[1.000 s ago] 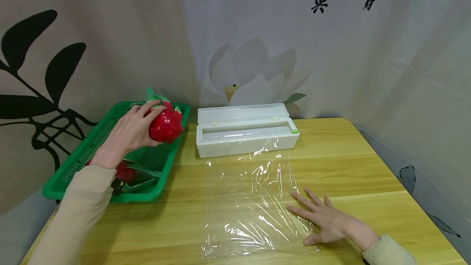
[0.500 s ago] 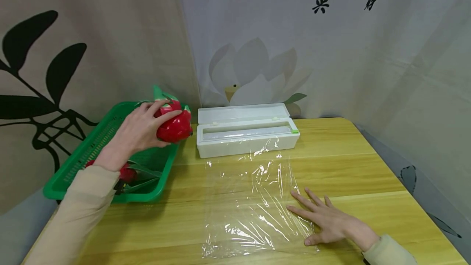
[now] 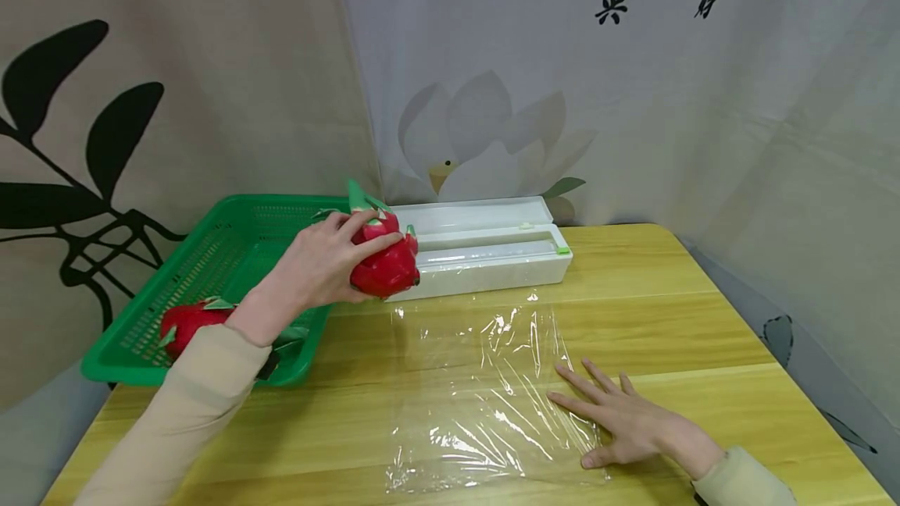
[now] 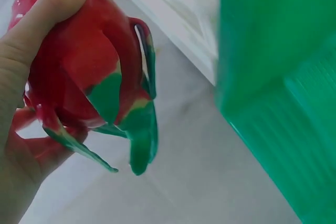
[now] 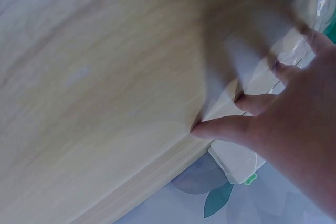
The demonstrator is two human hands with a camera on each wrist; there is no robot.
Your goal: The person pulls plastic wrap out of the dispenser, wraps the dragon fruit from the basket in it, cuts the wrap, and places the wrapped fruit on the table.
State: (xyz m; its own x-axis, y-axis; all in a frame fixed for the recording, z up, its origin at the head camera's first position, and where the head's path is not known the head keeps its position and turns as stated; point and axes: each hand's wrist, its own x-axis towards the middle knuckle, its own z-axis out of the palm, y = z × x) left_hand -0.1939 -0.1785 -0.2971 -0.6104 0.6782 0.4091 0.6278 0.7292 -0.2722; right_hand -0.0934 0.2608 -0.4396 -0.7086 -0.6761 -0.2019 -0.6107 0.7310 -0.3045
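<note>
A red dragon fruit [image 3: 387, 268] with green-tipped scales is gripped in my left hand [image 3: 319, 264], held up in front of the white cling wrap box's left end. The left wrist view shows thumb and fingers curled round the dragon fruit [image 4: 84, 66], its green tips hanging free. My right hand [image 3: 626, 420] lies with spread, straight fingers on the right edge of a clear sheet of cling film [image 3: 478, 389]. The film runs from the box [image 3: 485, 276] toward the front of the table. In the right wrist view, fingertips of the right hand [image 5: 294, 108] touch the wooden surface.
A green plastic basket [image 3: 211, 229] stands at the left, with another red dragon fruit [image 3: 188, 325] in it, partly hidden by the left forearm. The box's lid [image 3: 478, 213] is raised at the back. A printed curtain [image 3: 633, 115] hangs behind the wooden table [image 3: 703, 334].
My left hand has carried the dragon fruit rightward from over the basket to in front of the box's left end. The right hand and the film have stayed put.
</note>
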